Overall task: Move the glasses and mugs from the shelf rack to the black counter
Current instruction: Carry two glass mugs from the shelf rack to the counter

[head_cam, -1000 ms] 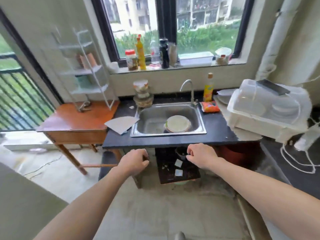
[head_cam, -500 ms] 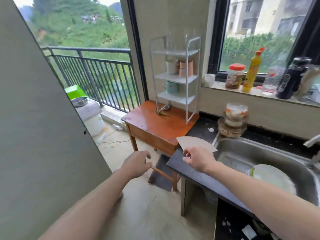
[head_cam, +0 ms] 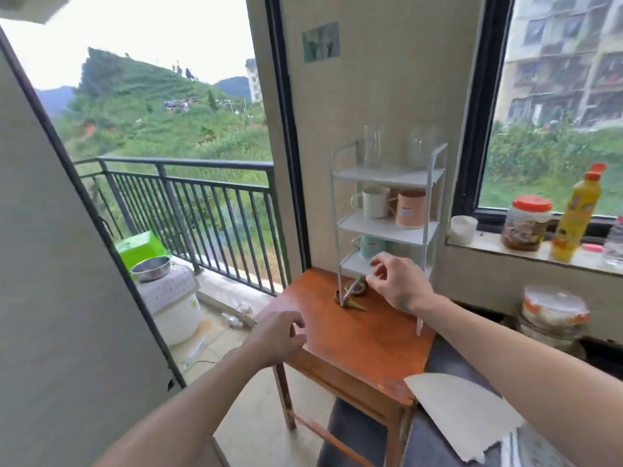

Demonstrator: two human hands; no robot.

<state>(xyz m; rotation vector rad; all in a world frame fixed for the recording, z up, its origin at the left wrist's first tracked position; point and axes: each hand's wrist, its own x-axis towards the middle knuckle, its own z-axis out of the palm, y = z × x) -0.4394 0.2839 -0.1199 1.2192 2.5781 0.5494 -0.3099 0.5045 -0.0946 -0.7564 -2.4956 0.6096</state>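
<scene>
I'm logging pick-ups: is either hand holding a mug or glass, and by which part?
Nothing is held. The right hand is empty, in front of the green mug low on the rack; the left hand is empty too.

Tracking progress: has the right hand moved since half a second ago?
Yes. The right hand moved toward the shelf rack; it is now before its bottom tier, near the teal mug.

At frame centre you see a white rack (head_cam: 381, 228) holding a cream mug (head_cam: 372, 202), peach mug (head_cam: 409, 209) and mint mug (head_cam: 370, 246), on an orange-brown table (head_cam: 354, 342).
</scene>
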